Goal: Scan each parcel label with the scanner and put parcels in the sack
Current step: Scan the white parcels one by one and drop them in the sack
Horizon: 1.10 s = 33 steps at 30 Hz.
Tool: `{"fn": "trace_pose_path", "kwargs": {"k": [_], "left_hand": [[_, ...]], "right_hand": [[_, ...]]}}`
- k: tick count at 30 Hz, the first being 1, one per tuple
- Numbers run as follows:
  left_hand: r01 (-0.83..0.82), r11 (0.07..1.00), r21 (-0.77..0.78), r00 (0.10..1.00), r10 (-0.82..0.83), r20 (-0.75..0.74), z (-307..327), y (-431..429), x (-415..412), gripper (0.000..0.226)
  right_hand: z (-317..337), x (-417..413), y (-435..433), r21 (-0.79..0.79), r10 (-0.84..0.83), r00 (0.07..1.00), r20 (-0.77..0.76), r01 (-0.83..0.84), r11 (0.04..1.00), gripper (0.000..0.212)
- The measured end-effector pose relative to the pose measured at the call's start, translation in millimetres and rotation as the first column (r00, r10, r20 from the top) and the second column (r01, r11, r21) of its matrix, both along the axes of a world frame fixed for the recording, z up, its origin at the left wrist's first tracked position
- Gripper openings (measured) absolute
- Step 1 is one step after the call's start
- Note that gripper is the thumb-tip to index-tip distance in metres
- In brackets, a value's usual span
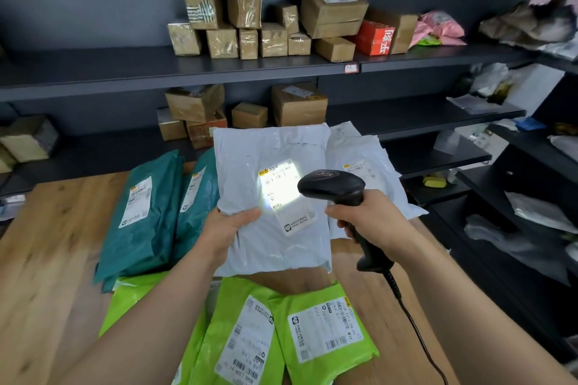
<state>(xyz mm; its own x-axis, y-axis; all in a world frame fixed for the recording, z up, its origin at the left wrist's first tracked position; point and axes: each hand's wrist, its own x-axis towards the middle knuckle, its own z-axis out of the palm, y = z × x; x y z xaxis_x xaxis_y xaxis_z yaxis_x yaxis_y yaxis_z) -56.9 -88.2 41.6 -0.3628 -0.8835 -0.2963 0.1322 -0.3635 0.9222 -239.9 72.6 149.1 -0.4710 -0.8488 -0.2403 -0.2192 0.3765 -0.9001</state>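
Dark shelves [219,67] behind hold taped cardboard boxes [331,14]. Our L hand [231,225] grips the grey poly parcel [250,172] at its left edge, above the wood table [47,244]. It's smooth and flat w/ a white label [287,197] lit bright. Our R hand [369,222] is wrapped round the black corded scanner [337,191], just beside the label.

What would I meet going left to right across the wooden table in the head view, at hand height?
Dark green plastic mailer parcel, second dark green mailer parcel, left hand, pale grey plastic mailer parcel, black handheld barcode scanner, right hand.
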Motion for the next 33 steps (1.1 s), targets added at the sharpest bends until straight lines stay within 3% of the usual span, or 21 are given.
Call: {"fn": "trace_pose_path", "kwargs": {"k": [17,25,30,33], "left_hand": [[0.029,0.999,0.029,0.999,-0.028,-0.037,-3.4,-1.6,9.4,0.052],[0.023,1.0,0.012,0.997,-0.022,-0.077,10.0,11.2,30.3,0.042],[-0.004,1.0,0.002,0.995,0.004,-0.103,26.0,33.8,63.1,0.033],[-0.055,0.998,0.001,0.992,0.055,-0.118,37.2,50.5,90.8,0.031]], "right_hand": [[10.9,8.3,11.3,0.022,-0.012,0.995,-0.099,0.015,1.0,0.019],[-2.8,27.8,16.6,-0.085,-0.071,0.987,0.142,0.084,0.993,0.018],[-15.4,52.0,23.3,-0.122,-0.051,0.958,0.283,0.088,0.989,0.028],[-14.7,71.7,26.8,-0.136,-0.004,0.914,0.406,0.064,0.989,0.022]]}}
